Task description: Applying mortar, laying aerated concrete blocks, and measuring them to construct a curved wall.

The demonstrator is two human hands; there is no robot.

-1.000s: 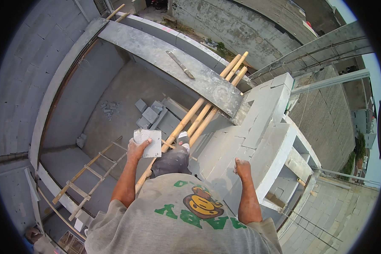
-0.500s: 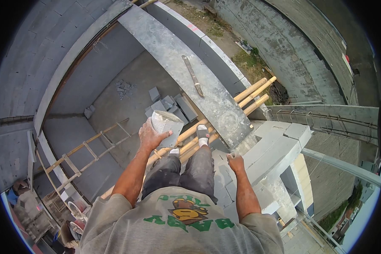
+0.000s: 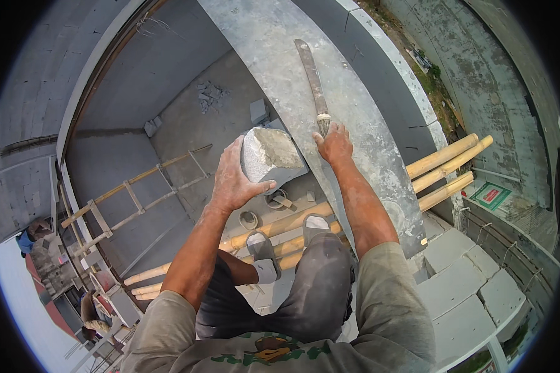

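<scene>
A pale grey chunk of aerated concrete block [image 3: 267, 152] is held up in my left hand [image 3: 233, 177], fingers along its left side and thumb at the near edge. Its top face looks rough and broken. Forward of my feet, a dusty machete [image 3: 311, 74] with a worn blade lies on the wide grey plank [image 3: 386, 180]. My right hand [image 3: 336, 146] is closed round its handle, the blade pointing away from me; part of the handle is hidden by my fingers.
I stand on bamboo poles [image 3: 292, 219] high above a room floor with loose blocks and rubble [image 3: 213, 96]. A bamboo ladder [image 3: 130, 198] leans at the left. Block walling [image 3: 460, 267] is at the right, and more bamboo ends [image 3: 448, 161] jut past the plank.
My right hand has moved forward from beside the block wall to the machete's handle and closed on it. The block in my left hand has tilted, and my view has turned.
</scene>
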